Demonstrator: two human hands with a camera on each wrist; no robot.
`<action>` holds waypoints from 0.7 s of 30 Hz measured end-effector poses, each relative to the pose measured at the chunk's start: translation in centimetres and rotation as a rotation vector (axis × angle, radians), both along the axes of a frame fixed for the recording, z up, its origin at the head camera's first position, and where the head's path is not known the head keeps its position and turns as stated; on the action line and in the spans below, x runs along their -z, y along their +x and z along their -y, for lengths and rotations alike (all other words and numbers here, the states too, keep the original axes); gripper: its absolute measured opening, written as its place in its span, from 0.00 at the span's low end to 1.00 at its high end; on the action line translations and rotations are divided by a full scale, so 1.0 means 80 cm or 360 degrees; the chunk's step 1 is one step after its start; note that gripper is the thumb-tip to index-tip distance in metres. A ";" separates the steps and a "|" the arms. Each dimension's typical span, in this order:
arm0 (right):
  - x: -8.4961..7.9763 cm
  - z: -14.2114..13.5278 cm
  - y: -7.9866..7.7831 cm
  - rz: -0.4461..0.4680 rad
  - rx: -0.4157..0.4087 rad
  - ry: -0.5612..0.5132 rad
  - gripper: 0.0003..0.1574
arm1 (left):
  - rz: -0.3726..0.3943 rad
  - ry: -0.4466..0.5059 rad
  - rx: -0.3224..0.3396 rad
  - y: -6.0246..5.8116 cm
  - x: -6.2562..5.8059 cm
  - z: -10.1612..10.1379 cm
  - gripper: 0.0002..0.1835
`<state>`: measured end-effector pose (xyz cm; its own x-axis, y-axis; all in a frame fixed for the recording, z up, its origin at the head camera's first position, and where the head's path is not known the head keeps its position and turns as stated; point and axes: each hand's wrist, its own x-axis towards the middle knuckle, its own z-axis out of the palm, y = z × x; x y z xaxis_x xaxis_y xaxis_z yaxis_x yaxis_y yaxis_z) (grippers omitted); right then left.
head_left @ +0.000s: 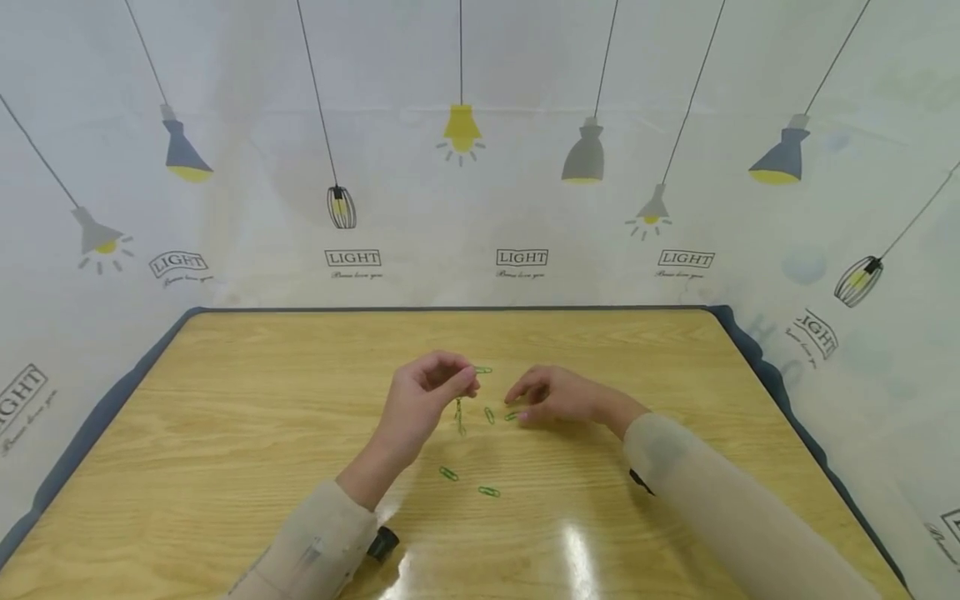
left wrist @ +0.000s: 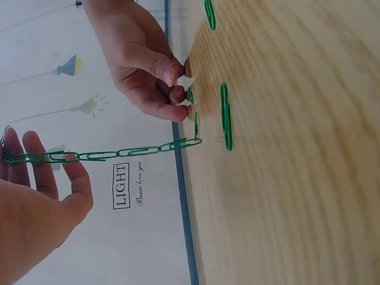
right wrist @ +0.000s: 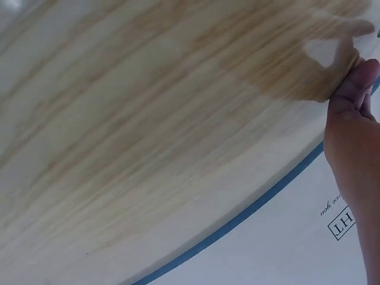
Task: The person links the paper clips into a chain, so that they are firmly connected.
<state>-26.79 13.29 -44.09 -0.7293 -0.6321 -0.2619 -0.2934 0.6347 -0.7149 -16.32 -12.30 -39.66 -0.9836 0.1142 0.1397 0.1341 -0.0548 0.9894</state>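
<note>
Between its thumb and fingers, my left hand (head_left: 423, 396) holds one end of a chain of linked green paper clips (left wrist: 119, 153). The chain hangs toward the wooden table, its lower end close over the surface in the left wrist view. My right hand (head_left: 558, 396) is low over the table, thumb and index finger apart. Right at its fingertips lies a loose green paper clip (head_left: 512, 416). Another paper clip (head_left: 489, 415) lies between the hands. In the right wrist view that hand shows at the right edge, its fingertips partly cut off.
Nearer me on the wooden table (head_left: 225, 450) lie two more green paper clips, a left one (head_left: 448, 473) and a right one (head_left: 489, 492). Another paper clip (head_left: 483, 369) shows just beyond the left fingertips. A lamp-printed white curtain (head_left: 420, 200) surrounds the table's back and sides.
</note>
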 end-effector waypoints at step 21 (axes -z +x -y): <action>0.011 0.006 -0.003 -0.0088 0.0051 -0.0001 0.08 | 0.0002 -0.0007 0.0066 -0.004 0.016 -0.003 0.13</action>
